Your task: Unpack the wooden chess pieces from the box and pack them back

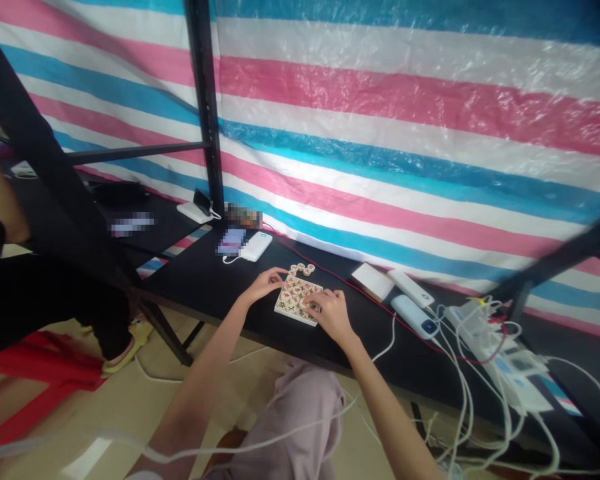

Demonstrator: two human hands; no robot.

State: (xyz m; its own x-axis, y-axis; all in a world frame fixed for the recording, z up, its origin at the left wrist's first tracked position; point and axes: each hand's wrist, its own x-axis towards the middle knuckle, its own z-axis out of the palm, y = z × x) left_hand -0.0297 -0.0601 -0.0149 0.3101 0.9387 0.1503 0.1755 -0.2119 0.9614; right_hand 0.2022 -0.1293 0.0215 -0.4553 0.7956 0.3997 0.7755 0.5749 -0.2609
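Note:
A small pale wooden board (pixel 294 309) lies on the black table (pixel 215 287), covered with several round chess pieces marked in red and black. A few loose pieces (pixel 303 269) sit just beyond it. My left hand (pixel 264 283) rests at the board's far left corner, fingers curled in a pinch near a piece. On the board's right edge sits my right hand (pixel 330 312), with its fingertips closed over the pieces (pixel 311 305) there. What each pinch holds is too small to make out.
White power banks (pixel 410 288), (pixel 414 315), a white pad (pixel 373 281), a phone on a charger (pixel 247 245) and a power strip with many white cables (pixel 485 327) lie on the table. A striped tarp (pixel 405 133) hangs behind. Another person sits at left on a red stool (pixel 35 373).

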